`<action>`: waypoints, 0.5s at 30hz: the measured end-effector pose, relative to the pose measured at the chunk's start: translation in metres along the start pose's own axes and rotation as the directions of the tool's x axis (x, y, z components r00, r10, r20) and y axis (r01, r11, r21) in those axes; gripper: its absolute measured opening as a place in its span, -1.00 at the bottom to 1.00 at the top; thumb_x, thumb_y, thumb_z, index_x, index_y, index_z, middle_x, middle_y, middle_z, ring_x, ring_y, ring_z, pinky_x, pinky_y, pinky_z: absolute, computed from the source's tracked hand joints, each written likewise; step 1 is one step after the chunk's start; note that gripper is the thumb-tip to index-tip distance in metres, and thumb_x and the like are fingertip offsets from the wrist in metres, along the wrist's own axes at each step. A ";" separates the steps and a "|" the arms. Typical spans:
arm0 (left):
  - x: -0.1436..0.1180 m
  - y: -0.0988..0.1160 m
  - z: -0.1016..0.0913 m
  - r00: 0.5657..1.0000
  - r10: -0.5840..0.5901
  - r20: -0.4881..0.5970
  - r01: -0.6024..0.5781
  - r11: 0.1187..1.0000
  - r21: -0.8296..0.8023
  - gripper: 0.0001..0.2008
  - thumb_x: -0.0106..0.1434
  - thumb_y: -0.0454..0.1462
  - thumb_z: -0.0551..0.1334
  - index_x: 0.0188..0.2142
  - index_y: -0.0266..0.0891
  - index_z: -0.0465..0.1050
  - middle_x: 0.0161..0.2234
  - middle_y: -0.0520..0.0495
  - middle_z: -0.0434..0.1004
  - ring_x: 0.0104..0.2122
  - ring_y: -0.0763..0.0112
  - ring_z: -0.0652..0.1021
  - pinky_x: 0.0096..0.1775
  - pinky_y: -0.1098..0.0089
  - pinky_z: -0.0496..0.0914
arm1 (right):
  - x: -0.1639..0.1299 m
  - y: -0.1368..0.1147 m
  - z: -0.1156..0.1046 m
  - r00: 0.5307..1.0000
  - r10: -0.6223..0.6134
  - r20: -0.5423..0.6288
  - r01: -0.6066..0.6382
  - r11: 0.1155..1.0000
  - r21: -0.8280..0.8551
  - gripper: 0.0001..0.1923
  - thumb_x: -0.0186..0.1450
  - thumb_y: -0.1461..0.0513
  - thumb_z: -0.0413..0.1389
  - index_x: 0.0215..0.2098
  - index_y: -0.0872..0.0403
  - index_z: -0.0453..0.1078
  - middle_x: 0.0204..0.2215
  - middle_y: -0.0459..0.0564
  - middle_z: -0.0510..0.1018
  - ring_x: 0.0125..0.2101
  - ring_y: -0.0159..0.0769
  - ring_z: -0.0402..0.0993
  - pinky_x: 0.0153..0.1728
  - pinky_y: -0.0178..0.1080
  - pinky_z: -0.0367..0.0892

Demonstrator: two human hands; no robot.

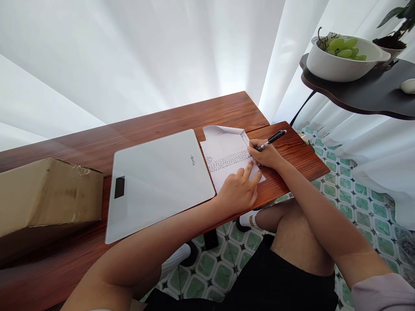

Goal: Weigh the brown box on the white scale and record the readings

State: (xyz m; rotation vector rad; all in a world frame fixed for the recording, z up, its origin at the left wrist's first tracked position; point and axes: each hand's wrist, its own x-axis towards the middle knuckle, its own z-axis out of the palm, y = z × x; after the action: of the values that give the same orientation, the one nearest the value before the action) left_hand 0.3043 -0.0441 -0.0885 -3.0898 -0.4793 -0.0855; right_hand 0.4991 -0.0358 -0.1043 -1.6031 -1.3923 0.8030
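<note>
Writing on a sheet at the table's right end.
Head view: right hand (266, 154) closed around black pen (271, 139), tip on paper (227, 160); left hand (239, 190) flat, fingers spread, pinning paper's near edge, gripping nothing. Beside paper, white scale (155, 181); cardboard box (45, 194) far left on wooden table (162, 121).

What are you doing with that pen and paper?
A person sits at a wooden table. The right hand grips a black pen with its tip on a sheet of paper covered in small printed lines, its top corner curled over. The left hand lies flat on the paper's lower edge. Beside the paper lies a white scale, and a cardboard box sits farther left.
</note>
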 end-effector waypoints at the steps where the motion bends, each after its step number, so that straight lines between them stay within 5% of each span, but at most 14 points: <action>1: 0.000 0.000 0.000 1.000 -0.001 0.000 0.001 1.000 -0.001 -0.54 0.38 -0.21 0.01 0.24 -0.26 0.20 0.32 -0.46 0.19 -0.08 0.07 0.49 -0.30 0.25 0.42 | 0.000 0.000 0.000 1.000 -0.002 -0.003 0.002 1.000 -0.003 -0.72 0.25 0.26 0.05 -0.56 -0.02 0.07 -0.77 -0.26 0.27 -0.76 -0.42 0.21 -0.70 -0.31 0.18; 15: 0.001 0.000 0.001 1.000 0.004 -0.005 -0.004 1.000 0.011 -0.54 0.38 -0.20 0.00 0.23 -0.26 0.20 0.33 -0.44 0.17 -0.10 0.09 0.48 -0.31 0.26 0.41 | 0.000 -0.001 0.001 1.000 0.020 -0.011 -0.020 1.000 0.023 -0.72 0.22 0.28 0.04 -0.58 -0.03 0.05 -0.79 -0.28 0.21 -0.78 -0.43 0.21 -0.75 -0.34 0.15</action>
State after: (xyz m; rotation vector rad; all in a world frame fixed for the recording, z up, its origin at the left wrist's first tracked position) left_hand 0.3049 -0.0441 -0.0891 -3.0792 -0.4724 -0.0909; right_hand 0.4980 -0.0354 -0.1033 -1.6040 -1.3565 0.8174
